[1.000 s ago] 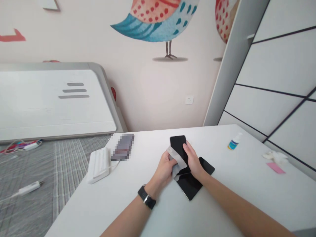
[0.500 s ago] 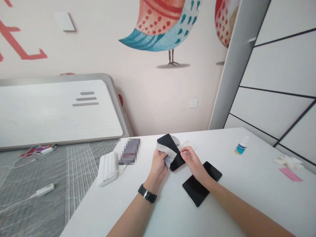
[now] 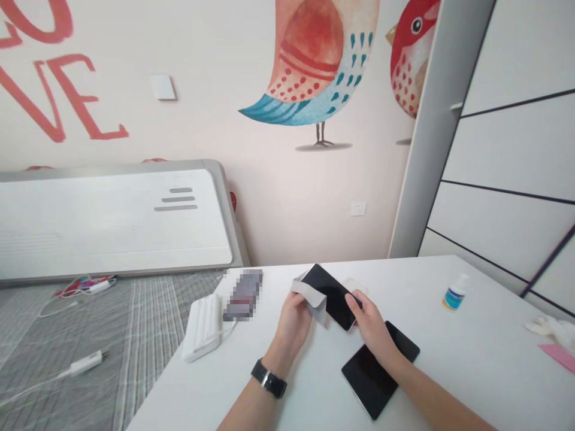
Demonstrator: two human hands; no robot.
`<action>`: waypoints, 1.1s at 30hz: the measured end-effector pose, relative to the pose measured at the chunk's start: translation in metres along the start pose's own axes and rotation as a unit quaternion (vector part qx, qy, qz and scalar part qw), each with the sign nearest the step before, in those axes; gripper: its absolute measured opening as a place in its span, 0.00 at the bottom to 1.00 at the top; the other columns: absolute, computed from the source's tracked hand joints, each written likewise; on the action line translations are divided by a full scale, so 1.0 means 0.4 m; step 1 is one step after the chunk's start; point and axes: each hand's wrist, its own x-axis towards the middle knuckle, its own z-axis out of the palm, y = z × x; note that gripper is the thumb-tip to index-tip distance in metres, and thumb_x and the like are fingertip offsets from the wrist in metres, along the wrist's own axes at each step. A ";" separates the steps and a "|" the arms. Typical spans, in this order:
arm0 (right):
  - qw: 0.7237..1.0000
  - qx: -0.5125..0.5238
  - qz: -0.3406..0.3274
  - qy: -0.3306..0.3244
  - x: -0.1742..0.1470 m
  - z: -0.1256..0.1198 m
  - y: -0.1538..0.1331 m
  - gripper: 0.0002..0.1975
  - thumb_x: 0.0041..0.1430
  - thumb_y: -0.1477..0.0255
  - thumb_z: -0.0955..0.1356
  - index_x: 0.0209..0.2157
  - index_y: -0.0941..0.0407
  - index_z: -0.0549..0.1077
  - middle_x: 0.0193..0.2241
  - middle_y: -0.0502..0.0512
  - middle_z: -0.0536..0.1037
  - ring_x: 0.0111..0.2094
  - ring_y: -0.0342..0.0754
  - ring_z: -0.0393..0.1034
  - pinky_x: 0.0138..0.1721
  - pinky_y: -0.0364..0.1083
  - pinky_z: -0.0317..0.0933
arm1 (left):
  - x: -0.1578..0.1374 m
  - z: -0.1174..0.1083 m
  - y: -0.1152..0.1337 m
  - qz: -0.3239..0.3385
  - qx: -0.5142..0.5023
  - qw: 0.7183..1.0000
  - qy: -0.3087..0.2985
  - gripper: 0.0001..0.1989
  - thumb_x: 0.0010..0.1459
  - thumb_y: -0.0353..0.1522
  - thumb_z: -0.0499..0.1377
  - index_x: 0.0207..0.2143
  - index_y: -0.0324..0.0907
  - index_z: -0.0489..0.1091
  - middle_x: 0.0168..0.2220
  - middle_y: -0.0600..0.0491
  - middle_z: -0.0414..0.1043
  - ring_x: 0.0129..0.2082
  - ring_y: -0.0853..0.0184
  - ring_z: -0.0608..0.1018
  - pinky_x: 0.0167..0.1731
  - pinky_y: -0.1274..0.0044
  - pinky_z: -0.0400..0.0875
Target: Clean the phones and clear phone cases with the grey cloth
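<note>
A black smartphone (image 3: 333,294) is held tilted above the white table, its dark screen facing up. My right hand (image 3: 367,318) grips its lower right end, thumb on the screen and fingers underneath. My left hand (image 3: 294,317), with a black watch on the wrist, is closed on a grey cloth (image 3: 314,301) that wraps the phone's left edge. Below my right forearm a black tablet (image 3: 375,380) lies flat on the table, partly covered by the arm.
A white power bank (image 3: 203,326) and a pixelated phone (image 3: 244,296) lie at the table's left edge. To the right stands a small bottle (image 3: 455,293), with a crumpled white tissue (image 3: 550,330) and pink paper (image 3: 559,357) beyond. A bed (image 3: 135,335) adjoins the left.
My right hand has gone from touching the phone's edge with its fingertips to gripping its end. The cloth now covers less of the screen. The camera view has tilted up and left.
</note>
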 end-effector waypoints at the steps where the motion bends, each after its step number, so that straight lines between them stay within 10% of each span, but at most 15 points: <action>1: 1.000 0.002 -0.002 0.000 0.002 -0.002 0.000 0.24 0.63 0.46 0.66 0.28 0.52 0.65 0.22 0.44 0.59 0.24 0.45 0.57 0.25 0.44 0.55 | 0.000 0.000 0.001 -0.001 0.005 1.000 -0.002 0.17 0.43 0.33 0.71 0.38 0.40 0.77 0.40 0.49 0.81 0.40 0.62 0.80 0.43 0.74 0.73; 10: 0.998 0.014 -0.034 0.058 0.007 -0.015 0.000 0.21 0.64 0.49 0.68 0.31 0.53 0.73 0.30 0.51 0.72 0.36 0.51 0.64 0.40 0.47 0.59 | 0.012 -0.036 -0.014 -0.061 0.135 0.989 -0.003 0.13 0.46 0.37 0.73 0.27 0.36 0.77 0.26 0.49 0.79 0.25 0.67 0.75 0.27 0.78 0.67; 17: 0.996 0.036 -0.011 0.085 0.028 -0.032 0.033 0.25 0.64 0.45 0.65 0.33 0.53 0.75 0.34 0.55 0.80 0.40 0.56 0.71 0.48 0.52 0.64 | 0.004 -0.020 -0.004 -0.025 0.170 0.984 -0.049 0.17 0.44 0.36 0.71 0.37 0.39 0.79 0.35 0.51 0.81 0.35 0.64 0.79 0.40 0.75 0.72; 24: 0.998 0.029 -0.014 0.054 0.052 -0.064 0.025 0.27 0.59 0.43 0.69 0.35 0.54 0.79 0.37 0.58 0.83 0.46 0.61 0.73 0.54 0.55 0.63 | 0.011 -0.048 -0.014 -0.039 0.254 0.964 -0.062 0.10 0.47 0.34 0.69 0.20 0.38 0.74 0.21 0.54 0.74 0.24 0.68 0.71 0.25 0.79 0.61; 33: 0.999 0.034 -0.014 0.015 0.055 -0.069 0.015 0.29 0.58 0.40 0.68 0.34 0.53 0.78 0.37 0.58 0.83 0.46 0.61 0.74 0.52 0.55 0.64 | -0.010 -0.017 -0.015 -0.062 0.217 0.968 -0.108 0.19 0.41 0.36 0.73 0.37 0.37 0.80 0.36 0.45 0.83 0.36 0.59 0.80 0.41 0.72 0.73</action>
